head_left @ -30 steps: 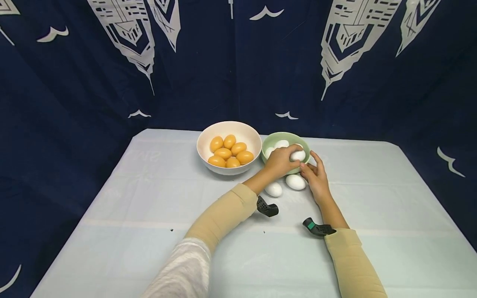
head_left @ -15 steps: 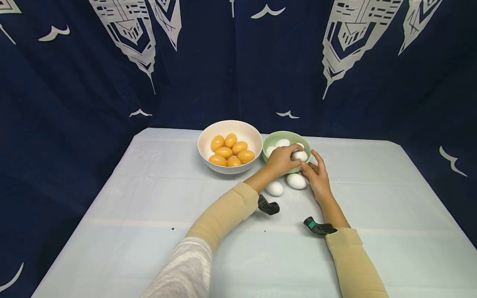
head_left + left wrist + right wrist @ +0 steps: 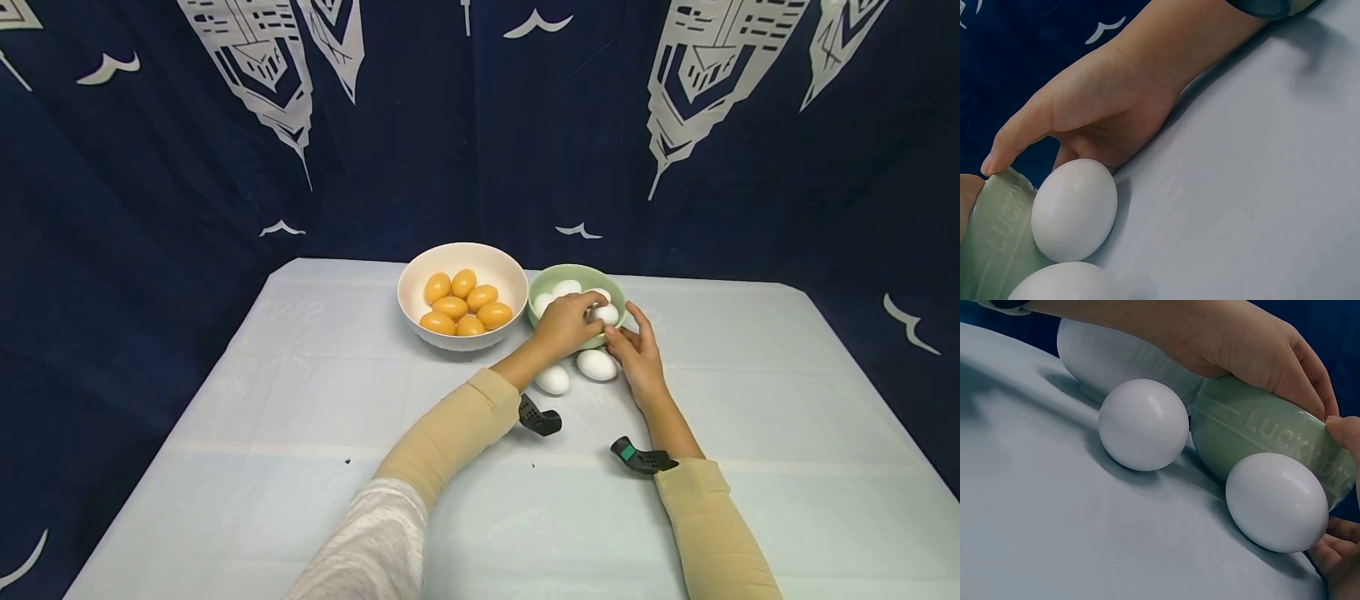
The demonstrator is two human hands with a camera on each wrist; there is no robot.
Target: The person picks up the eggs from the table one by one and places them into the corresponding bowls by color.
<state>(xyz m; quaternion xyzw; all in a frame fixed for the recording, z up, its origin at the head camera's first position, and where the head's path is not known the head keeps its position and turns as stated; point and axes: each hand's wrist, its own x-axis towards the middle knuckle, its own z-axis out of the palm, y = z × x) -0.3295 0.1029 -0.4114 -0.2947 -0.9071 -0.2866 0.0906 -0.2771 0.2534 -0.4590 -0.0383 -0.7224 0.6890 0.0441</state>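
Observation:
My left hand (image 3: 562,323) reaches over the rim of the light green bowl (image 3: 609,283) and holds a white egg (image 3: 604,315) between fingers and thumb, inside the bowl's near right part. Further white eggs (image 3: 567,287) lie in there, partly covered by the hand. At the bowl's right side, my right hand (image 3: 639,365) grips it, thumb by the near rim and fingers around the outside. Two more white eggs rest on the table before the bowl: one (image 3: 1277,503) close to the right hand, the other (image 3: 1143,425) under the left wrist.
A larger pale pink bowl (image 3: 495,262) with several orange-yellow eggs (image 3: 450,307) stands right beside the green one, on its left. Both are near the back edge of the white-covered table (image 3: 300,400). Behind hangs a dark blue printed cloth (image 3: 420,150).
The held white egg has shifted slightly to the right inside the green bowl. Both hands stay almost where they were.

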